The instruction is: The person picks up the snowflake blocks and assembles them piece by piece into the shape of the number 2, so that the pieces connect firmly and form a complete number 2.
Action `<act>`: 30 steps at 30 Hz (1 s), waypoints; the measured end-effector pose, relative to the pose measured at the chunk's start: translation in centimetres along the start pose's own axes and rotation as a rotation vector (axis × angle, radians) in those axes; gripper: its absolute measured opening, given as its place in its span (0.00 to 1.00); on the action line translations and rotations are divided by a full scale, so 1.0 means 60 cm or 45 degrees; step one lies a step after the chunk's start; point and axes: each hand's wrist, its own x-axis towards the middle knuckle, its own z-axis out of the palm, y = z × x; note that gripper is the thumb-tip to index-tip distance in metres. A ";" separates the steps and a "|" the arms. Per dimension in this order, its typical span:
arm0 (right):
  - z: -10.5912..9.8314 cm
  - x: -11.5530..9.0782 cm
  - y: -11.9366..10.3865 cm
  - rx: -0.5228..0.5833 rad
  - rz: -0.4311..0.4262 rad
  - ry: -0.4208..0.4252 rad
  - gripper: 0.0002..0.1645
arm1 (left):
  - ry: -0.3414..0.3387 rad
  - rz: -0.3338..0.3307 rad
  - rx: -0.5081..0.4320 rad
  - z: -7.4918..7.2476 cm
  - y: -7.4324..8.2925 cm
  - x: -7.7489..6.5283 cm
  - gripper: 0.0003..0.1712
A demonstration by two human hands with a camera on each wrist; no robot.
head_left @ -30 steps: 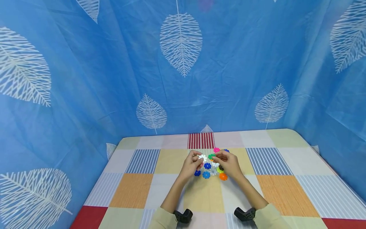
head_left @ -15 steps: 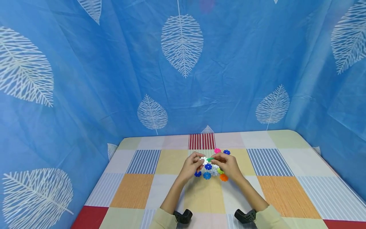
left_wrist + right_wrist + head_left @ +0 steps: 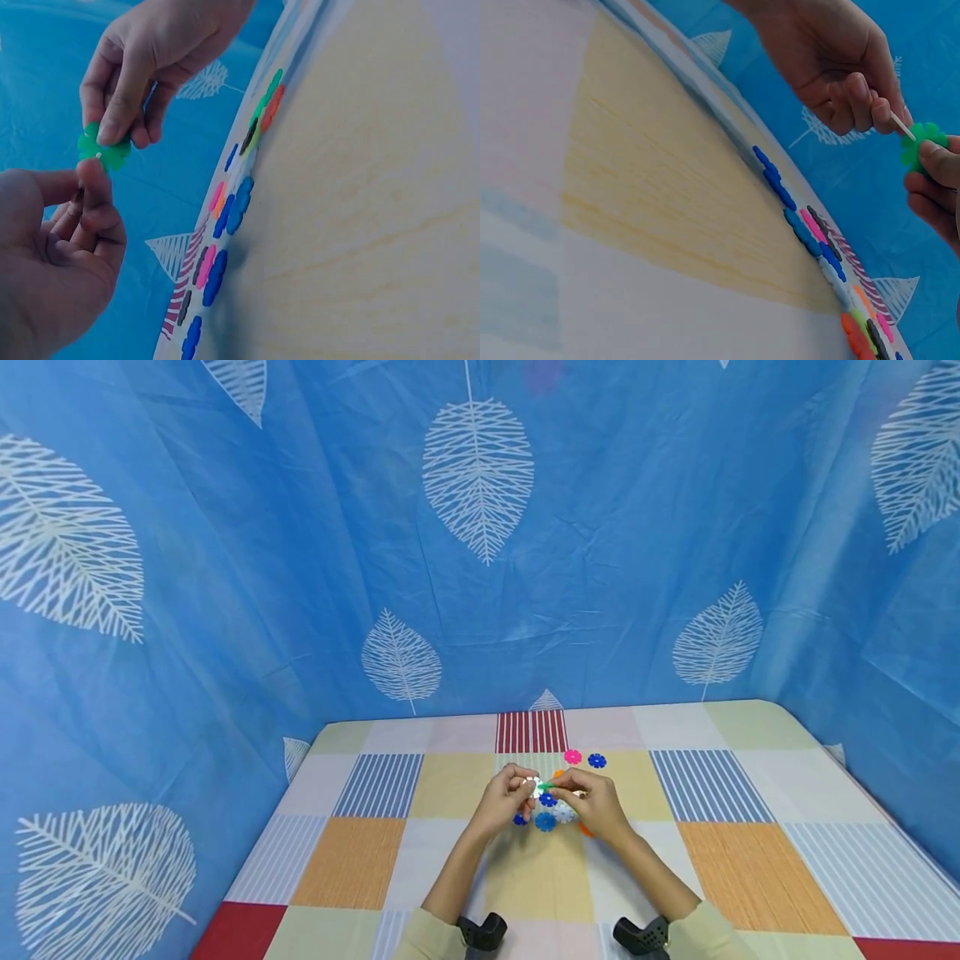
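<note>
Above a patchwork-covered counter [image 3: 534, 877], a person's two hands meet near the middle of the head view, each with a small notched plastic disc between thumb and fingers. The left hand [image 3: 501, 802] pinches a white disc [image 3: 533, 789]; the right hand [image 3: 597, 803] pinches a green disc [image 3: 114, 154], its thumb laid over the face. In the right wrist view the white disc shows edge-on, a thin pale strip leading from the left fingertips to the rim of the green one, where the two appear to touch; how far the notches fit together I cannot tell. Both held pieces are raised clear of the surface. Below and beyond the hands, more discs lie loosely grouped: a pink disc [image 3: 573, 757] just beside a dark blue disc [image 3: 597, 761] at the far side, a light blue disc [image 3: 545, 822] nearer the person, next to a pale grey disc [image 3: 563, 812], and an orange disc [image 3: 587, 831] partly hidden by the right hand. The left wrist view adds a second green disc [image 3: 276, 80], lying near a black disc [image 3: 248, 139]. Black devices [image 3: 483, 932] sit at both wrists, beside pale sleeves [image 3: 431, 937]. Behind the counter hangs a blue curtain [image 3: 600, 510] printed with white leaves.
</note>
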 end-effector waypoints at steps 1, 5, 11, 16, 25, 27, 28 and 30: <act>0.001 0.000 0.007 -0.010 -0.003 -0.004 0.08 | 0.002 -0.004 -0.007 -0.001 -0.001 0.000 0.15; -0.001 0.004 0.046 -0.093 0.029 -0.001 0.10 | 0.069 0.028 0.011 -0.003 0.000 0.003 0.15; -0.026 -0.005 0.091 -0.364 0.253 0.032 0.13 | 0.224 0.050 0.056 0.001 0.000 0.001 0.14; -0.055 -0.029 0.117 -0.443 0.454 -0.157 0.10 | 0.290 0.018 -0.005 0.000 -0.024 0.002 0.15; -0.074 -0.047 0.139 -0.412 0.442 -0.356 0.11 | 0.347 -0.039 -0.098 -0.016 -0.060 0.001 0.15; -0.075 -0.048 0.141 -0.429 0.431 -0.355 0.10 | 0.335 -0.051 -0.120 -0.018 -0.065 0.001 0.16; -0.075 -0.048 0.142 -0.436 0.441 -0.346 0.09 | 0.330 -0.055 -0.132 -0.019 -0.067 0.001 0.16; -0.076 -0.050 0.144 -0.449 0.458 -0.332 0.07 | 0.321 -0.058 -0.148 -0.020 -0.069 0.001 0.16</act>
